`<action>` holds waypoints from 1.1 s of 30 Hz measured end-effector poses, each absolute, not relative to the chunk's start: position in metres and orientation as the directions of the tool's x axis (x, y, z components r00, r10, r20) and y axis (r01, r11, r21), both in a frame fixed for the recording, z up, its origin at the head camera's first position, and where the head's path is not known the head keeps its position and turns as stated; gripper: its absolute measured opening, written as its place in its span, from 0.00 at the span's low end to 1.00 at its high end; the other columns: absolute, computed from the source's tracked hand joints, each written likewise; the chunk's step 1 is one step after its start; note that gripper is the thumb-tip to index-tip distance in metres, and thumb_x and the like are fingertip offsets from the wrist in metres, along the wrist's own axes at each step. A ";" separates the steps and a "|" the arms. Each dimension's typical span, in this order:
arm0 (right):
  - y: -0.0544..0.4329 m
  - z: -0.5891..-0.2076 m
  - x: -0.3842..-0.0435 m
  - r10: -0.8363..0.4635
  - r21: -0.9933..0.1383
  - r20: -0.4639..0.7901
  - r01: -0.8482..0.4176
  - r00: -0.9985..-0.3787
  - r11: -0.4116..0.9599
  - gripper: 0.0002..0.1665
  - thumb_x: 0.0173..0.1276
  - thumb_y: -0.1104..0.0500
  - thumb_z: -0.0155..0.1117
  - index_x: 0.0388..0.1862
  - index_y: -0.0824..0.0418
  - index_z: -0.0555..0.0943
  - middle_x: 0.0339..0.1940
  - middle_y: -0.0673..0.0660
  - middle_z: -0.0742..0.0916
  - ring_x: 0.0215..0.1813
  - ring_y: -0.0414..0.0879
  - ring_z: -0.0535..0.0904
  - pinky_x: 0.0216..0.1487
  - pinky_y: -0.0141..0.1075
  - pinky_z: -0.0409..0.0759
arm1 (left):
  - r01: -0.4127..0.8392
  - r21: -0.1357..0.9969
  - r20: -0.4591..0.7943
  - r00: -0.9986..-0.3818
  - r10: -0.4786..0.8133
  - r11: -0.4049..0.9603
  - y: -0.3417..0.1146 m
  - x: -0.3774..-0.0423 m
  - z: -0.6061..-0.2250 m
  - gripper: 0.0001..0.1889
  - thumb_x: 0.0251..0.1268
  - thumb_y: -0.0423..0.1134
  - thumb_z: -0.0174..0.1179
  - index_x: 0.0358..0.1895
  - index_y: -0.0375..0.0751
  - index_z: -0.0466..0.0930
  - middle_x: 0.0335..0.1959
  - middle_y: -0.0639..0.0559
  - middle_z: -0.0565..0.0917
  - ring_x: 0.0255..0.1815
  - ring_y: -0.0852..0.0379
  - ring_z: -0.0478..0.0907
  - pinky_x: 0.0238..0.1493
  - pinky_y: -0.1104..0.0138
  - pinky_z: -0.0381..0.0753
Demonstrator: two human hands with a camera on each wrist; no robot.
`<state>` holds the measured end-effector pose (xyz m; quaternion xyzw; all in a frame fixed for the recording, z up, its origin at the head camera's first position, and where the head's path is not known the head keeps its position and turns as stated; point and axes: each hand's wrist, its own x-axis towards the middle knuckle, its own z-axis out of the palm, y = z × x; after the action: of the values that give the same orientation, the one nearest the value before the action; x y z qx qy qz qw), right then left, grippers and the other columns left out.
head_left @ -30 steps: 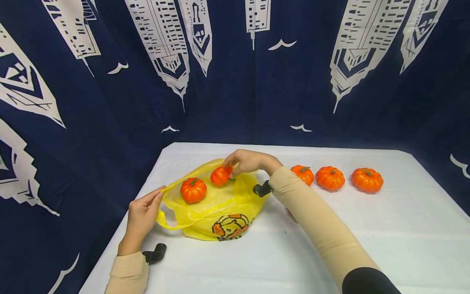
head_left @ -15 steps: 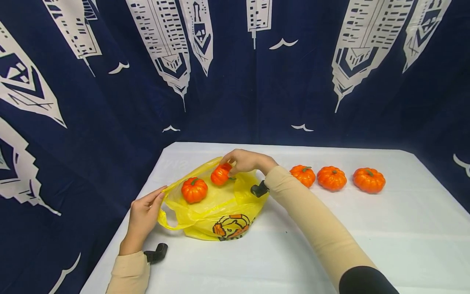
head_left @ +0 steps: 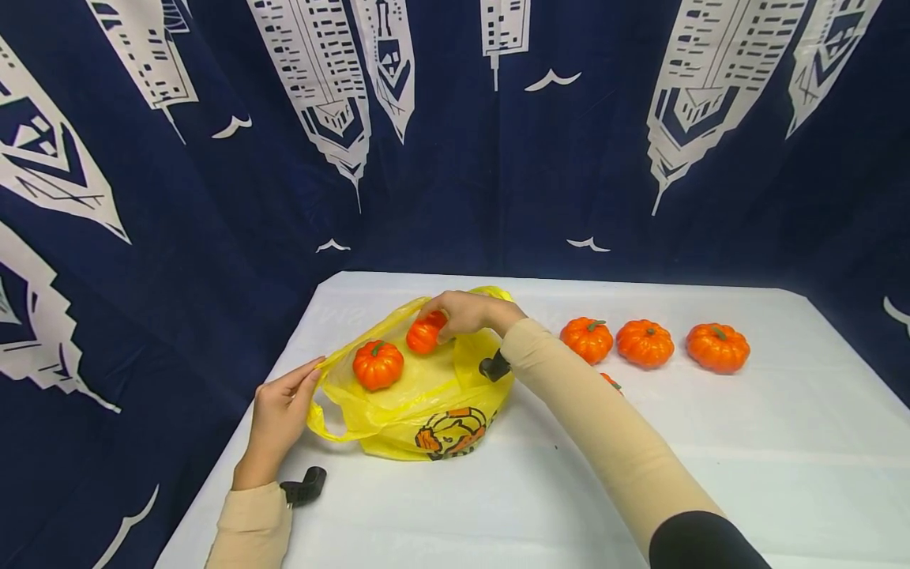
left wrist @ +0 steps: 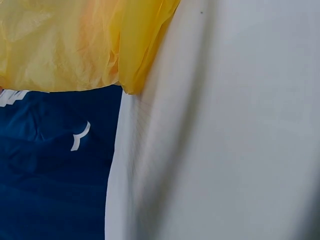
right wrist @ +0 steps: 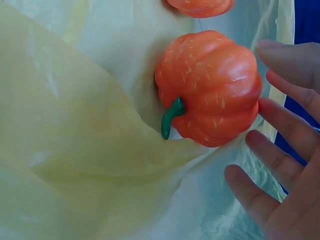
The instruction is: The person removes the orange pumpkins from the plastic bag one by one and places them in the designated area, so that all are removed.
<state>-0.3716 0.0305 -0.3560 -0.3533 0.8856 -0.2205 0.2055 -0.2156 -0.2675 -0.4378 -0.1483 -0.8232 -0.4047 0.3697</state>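
A yellow plastic bag (head_left: 408,403) with a printed cartoon figure lies on the table, its mouth spread. My left hand (head_left: 276,423) pinches the bag's left edge near a handle loop; the left wrist view shows the bag's yellow film (left wrist: 60,45) but not the fingers. Inside the bag sits a toy pumpkin (head_left: 377,365), orange with a green stem. My right hand (head_left: 465,311) is in the bag's mouth beside a second toy pumpkin (right wrist: 210,87). In the right wrist view its fingers (right wrist: 295,130) are extended and spread, fingertips right at the pumpkin's side.
Three more toy pumpkins stand in a row at the right: the near-left pumpkin (head_left: 587,340), the middle pumpkin (head_left: 644,344) and the far-right pumpkin (head_left: 718,348). Another pumpkin (head_left: 610,382) peeks from behind the right sleeve. A white cloth (head_left: 569,506) covers the table; a navy curtain hangs behind.
My right hand and forearm have shifted slightly left, and the pumpkin beside the hand has tipped. The bag's far rim now shows above the hand. My left hand keeps its hold.
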 end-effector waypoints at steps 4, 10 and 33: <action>0.030 -0.358 -0.372 -0.706 -0.560 -0.205 -0.511 -0.678 0.653 0.30 0.65 0.67 0.67 0.67 0.54 0.78 0.71 0.56 0.76 0.70 0.52 0.69 0.77 0.47 0.67 | 0.541 0.554 0.728 -0.683 -0.054 0.633 -0.268 -0.216 -0.437 0.13 0.60 0.20 0.65 0.48 0.29 0.87 0.43 0.34 0.89 0.49 0.87 0.75 0.45 0.90 0.75; 0.030 -0.364 -0.374 -0.694 -0.577 -0.200 -0.489 -0.692 0.654 0.30 0.63 0.70 0.67 0.65 0.55 0.80 0.68 0.57 0.77 0.67 0.52 0.71 0.74 0.45 0.69 | 0.538 0.558 0.724 -0.688 -0.052 0.632 -0.267 -0.216 -0.437 0.13 0.60 0.20 0.64 0.48 0.30 0.87 0.43 0.34 0.89 0.49 0.87 0.75 0.45 0.90 0.75; 0.028 -0.381 -0.374 -0.691 -0.569 -0.142 -0.513 -0.708 0.643 0.29 0.59 0.69 0.73 0.61 0.58 0.82 0.62 0.57 0.79 0.62 0.51 0.75 0.71 0.42 0.73 | 0.523 0.575 0.708 -0.704 -0.062 0.629 -0.268 -0.216 -0.438 0.13 0.61 0.21 0.64 0.48 0.31 0.87 0.44 0.35 0.89 0.49 0.87 0.76 0.45 0.89 0.75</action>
<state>-0.3738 0.0281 -0.3810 -0.3387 0.8890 -0.2527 0.1761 -0.2159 -0.2676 -0.4381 -0.1392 -0.8282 -0.4074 0.3588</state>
